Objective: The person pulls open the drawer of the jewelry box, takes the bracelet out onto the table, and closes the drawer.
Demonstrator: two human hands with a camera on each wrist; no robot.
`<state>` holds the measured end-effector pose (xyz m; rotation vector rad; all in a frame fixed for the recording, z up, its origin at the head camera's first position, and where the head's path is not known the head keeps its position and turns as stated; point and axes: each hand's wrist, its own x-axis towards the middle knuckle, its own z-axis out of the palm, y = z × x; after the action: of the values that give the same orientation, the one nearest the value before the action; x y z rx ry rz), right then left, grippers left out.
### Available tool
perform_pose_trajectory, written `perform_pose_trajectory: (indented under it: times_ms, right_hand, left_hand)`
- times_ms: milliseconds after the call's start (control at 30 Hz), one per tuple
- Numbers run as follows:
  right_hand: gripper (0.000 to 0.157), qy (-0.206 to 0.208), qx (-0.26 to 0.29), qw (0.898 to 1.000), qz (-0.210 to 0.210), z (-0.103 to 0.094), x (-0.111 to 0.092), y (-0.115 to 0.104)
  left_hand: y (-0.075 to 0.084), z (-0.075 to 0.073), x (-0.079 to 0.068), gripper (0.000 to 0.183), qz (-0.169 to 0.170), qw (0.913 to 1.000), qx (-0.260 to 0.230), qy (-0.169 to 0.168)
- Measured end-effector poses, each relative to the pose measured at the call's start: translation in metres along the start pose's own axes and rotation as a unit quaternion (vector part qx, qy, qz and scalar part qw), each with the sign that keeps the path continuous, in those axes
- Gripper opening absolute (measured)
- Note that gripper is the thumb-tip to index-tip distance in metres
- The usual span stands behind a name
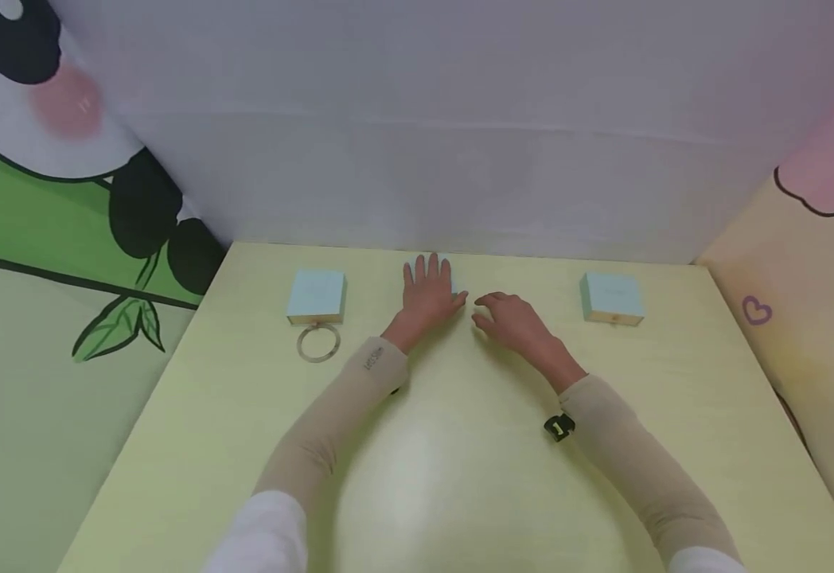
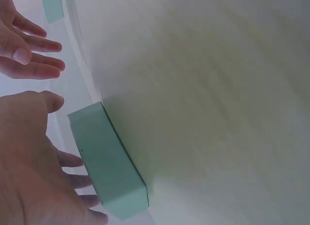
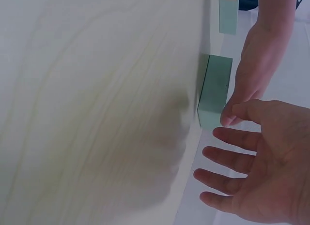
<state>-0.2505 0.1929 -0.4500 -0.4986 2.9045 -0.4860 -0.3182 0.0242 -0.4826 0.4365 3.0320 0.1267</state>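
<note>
My left hand (image 1: 428, 298) is spread, fingers straight, over a pale blue-green box (image 2: 106, 157) at the back middle of the table. Most of that box is hidden beneath the hand in the head view. Seen from the left wrist, the fingertips lie at the box's upper face and seem to touch it. My right hand (image 1: 517, 322) hovers just right of the box, its fingers loosely extended and holding nothing. In the right wrist view a gap separates this hand from the box (image 3: 216, 87).
A similar box (image 1: 317, 293) sits at the back left, with a pale ring (image 1: 299, 344) at its front side. Another box (image 1: 613, 294) stands at the back right. Behind the table (image 1: 417, 477) rises a pale wall (image 1: 417, 183); printed panels flank both sides.
</note>
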Motion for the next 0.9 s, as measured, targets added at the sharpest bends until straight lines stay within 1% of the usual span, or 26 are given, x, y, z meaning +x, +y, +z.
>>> perform_pose_trajectory:
  times_ms: [67, 133, 267, 333, 500, 700, 800, 900]
  right_hand:
    - [0.044, -0.002, 0.004, 1.0, -0.002, 0.001, -0.001, -0.002]
    - [0.044, 0.0, 0.003, 1.0, -0.003, 0.001, -0.001, -0.002]
    - [0.043, 0.01, -0.001, 1.0, 0.0, 0.001, 0.0, 0.0]
    - [0.043, 0.012, 0.002, 1.0, -0.003, 0.0, 0.001, 0.001]
    - [0.043, 0.011, 0.009, 1.0, -0.003, -0.005, 0.003, 0.002]
    - [0.043, 0.019, 0.007, 1.0, -0.004, -0.011, 0.007, 0.002]
    - [0.043, 0.017, 0.017, 1.0, -0.012, -0.011, 0.01, -0.001]
    - [0.044, 0.013, 0.022, 1.0, -0.015, -0.009, 0.012, -0.004]
  left_hand:
    - [-0.001, 0.002, -0.002, 0.078, -0.014, 0.9998, 0.003, -0.015]
    - [-0.002, 0.003, -0.005, 0.075, -0.018, 0.9996, 0.009, -0.021]
    - [0.0, 0.0, -0.007, 0.067, -0.002, 0.9998, -0.002, -0.019]
    - [0.0, -0.002, -0.009, 0.066, 0.004, 0.9997, -0.006, -0.023]
    - [0.002, -0.003, -0.013, 0.064, 0.014, 0.9992, -0.012, -0.036]
    - [0.004, -0.004, -0.014, 0.064, 0.036, 0.9975, -0.037, -0.048]
    - [0.003, -0.007, -0.013, 0.064, 0.039, 0.9975, -0.029, -0.051]
    - [0.001, -0.009, -0.013, 0.064, 0.041, 0.9971, -0.017, -0.062]
